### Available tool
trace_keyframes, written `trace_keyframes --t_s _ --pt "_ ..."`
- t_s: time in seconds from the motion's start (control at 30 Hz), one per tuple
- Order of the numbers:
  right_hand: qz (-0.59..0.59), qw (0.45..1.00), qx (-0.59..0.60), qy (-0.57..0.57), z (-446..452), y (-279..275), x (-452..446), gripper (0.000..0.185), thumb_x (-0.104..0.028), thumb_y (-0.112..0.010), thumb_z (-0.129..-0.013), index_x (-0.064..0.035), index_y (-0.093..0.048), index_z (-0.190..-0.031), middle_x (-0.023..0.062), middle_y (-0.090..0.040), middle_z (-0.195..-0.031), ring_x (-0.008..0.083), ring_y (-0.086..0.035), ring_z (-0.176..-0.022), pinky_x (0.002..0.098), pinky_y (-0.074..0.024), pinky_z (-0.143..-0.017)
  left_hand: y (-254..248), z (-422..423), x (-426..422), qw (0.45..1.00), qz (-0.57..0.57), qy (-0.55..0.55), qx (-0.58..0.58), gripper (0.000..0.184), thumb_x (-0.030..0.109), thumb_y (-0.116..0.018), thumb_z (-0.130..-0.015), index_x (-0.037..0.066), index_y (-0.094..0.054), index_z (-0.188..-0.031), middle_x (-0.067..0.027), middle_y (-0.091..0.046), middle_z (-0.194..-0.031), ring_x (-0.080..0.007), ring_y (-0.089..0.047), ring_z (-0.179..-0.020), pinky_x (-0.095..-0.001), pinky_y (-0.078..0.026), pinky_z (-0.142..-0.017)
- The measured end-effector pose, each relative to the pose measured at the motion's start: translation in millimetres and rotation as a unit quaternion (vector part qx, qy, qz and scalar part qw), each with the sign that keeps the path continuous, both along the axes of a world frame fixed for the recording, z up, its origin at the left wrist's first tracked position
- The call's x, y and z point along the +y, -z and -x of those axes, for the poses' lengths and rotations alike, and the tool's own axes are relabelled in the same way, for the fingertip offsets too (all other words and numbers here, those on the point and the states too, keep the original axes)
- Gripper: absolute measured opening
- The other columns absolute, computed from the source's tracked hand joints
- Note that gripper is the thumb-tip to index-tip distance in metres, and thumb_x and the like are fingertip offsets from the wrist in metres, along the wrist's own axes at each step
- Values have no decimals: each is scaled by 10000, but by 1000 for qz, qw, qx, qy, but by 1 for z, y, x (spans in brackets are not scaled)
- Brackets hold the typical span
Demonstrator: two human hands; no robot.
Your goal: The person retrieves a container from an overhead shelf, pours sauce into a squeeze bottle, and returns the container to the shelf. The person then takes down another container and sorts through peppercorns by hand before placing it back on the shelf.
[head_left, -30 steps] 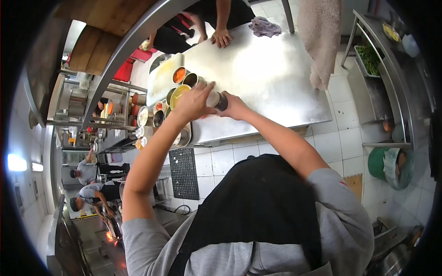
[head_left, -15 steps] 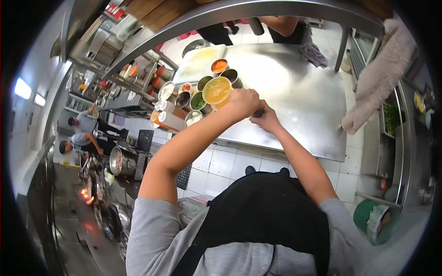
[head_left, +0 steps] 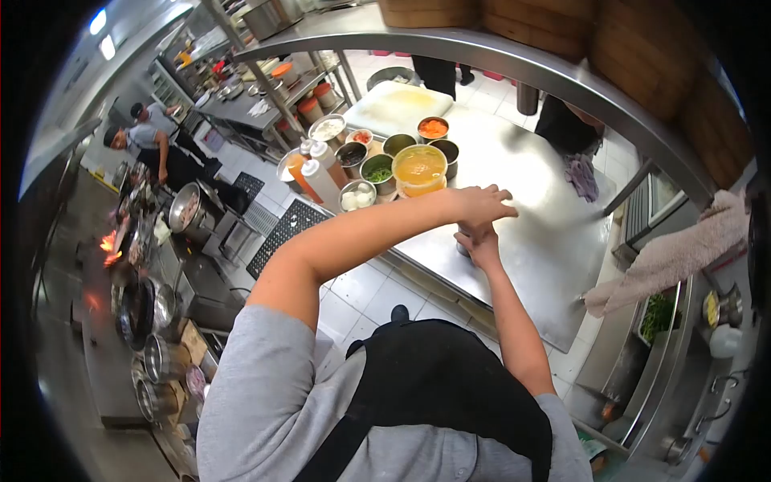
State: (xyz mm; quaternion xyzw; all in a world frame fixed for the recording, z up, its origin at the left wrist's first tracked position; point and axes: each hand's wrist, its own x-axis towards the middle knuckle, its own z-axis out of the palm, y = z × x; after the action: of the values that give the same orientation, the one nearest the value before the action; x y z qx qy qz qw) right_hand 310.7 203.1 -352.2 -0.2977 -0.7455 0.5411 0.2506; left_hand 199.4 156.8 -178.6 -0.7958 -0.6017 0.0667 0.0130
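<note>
My left hand [head_left: 482,208] is over the steel table, just above my right hand, its fingers spread apart. Below it, my right hand [head_left: 480,243] is wrapped round a small grey cylinder [head_left: 463,247]; most of it is hidden, so I cannot tell its kind. To the left of my hands stands a tub of yellow liquid [head_left: 420,165]. Around it are a tin of chopped orange food [head_left: 433,128], a tin of chopped greens [head_left: 376,170], a tin of white pieces [head_left: 357,196] and several squeeze bottles [head_left: 321,181].
A white cutting board [head_left: 397,108] lies at the table's far left. A purple cloth [head_left: 581,177] sits near its right end, and a beige towel [head_left: 671,253] hangs farther right. A steel shelf [head_left: 450,40] crosses overhead. Co-workers [head_left: 152,145] stand by the stove, where flames [head_left: 111,247] show.
My view has turned and shifted. My left hand, closed on the item beside my right hand earlier, now has its fingers spread above it. My right hand still grips the cylinder.
</note>
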Motion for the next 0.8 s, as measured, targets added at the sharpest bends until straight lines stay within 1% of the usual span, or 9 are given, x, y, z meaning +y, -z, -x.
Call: trace_keyframes --t_s 0.07,0.13,0.2,0.3,0.37,0.43,0.47,0.7,0.8 --pt "-13 997 72 -9 8 27 7 744 -190 -851 -756 -22 -492 -1385 163 -681 -1236 253 -664 -1130 374 -528 -954 -15 -5 3 995 26 -95 20 522 265 -729 -838 76 -613 -1310 -192 -593 -1323 -313 -572 -1268 -432 -556 -888" --pt "2 996 86 -6 4 27 5 751 -179 -848 -753 -18 -484 -1390 176 -679 -1236 266 -667 -1130 383 -530 -947 -34 -11 17 962 200 -183 29 551 248 -725 -835 77 -586 -1340 -200 -566 -1353 -312 -561 -1273 -416 -557 -883" --pt "43 998 44 8 -3 -8 -5 773 -193 -851 -746 -8 -474 -1396 184 -671 -1254 282 -663 -1135 390 -527 -948 -19 -1 23 952 253 -172 23 569 231 -732 -822 73 -575 -1346 -200 -591 -1325 -310 -603 -1208 -400 -567 -857" --pt "-9 999 41 28 0 2 -2 778 -228 -868 -723 -5 -495 -1368 181 -677 -1227 287 -665 -1098 403 -524 -943 15 21 8 998 -35 37 27 474 280 -727 -836 89 -669 -1267 -143 -729 -1107 -327 -710 -1038 -454 -588 -853" --pt "-13 998 51 21 4 22 7 792 -247 -883 -708 5 -496 -1351 179 -676 -1227 289 -662 -1100 407 -521 -956 28 27 11 990 -124 60 -29 441 260 -728 -826 70 -689 -1222 -123 -761 -994 -327 -746 -932 -474 -599 -814" --pt "-27 998 56 11 7 34 12 771 -225 -882 -716 8 -499 -1343 173 -681 -1224 274 -663 -1106 397 -522 -957 -4 9 8 994 38 -101 -4 411 228 -728 -812 54 -709 -1184 -132 -760 -1032 -320 -745 -958 -467 -599 -812" --pt "110 978 177 -6 7 31 3 743 -184 -878 -726 8 -503 -1338 157 -693 -1202 246 -668 -1084 376 -527 -941 -3 6 15 982 111 -154 5 336 217 -721 -810 41 -747 -1096 -160 -757 -1069 -318 -747 -968 -445 -601 -805" --pt "7 999 47 19 -1 -6 -4 708 -188 -863 -738 -12 -510 -1327 155 -699 -1191 250 -675 -1085 372 -525 -942 12 14 4 1000 -4 -9 -11 345 213 -680 -837 48 -734 -1135 -170 -758 -1050 -316 -746 -970 -443 -598 -793" --pt "23 998 62 14 6 12 0 682 -192 -853 -744 -19 -517 -1311 158 -700 -1191 251 -678 -1077 372 -529 -936 9 13 5 995 28 -92 -29 353 219 -692 -828 48 -735 -1134 -163 -761 -1039 -308 -747 -971 -432 -598 -800"
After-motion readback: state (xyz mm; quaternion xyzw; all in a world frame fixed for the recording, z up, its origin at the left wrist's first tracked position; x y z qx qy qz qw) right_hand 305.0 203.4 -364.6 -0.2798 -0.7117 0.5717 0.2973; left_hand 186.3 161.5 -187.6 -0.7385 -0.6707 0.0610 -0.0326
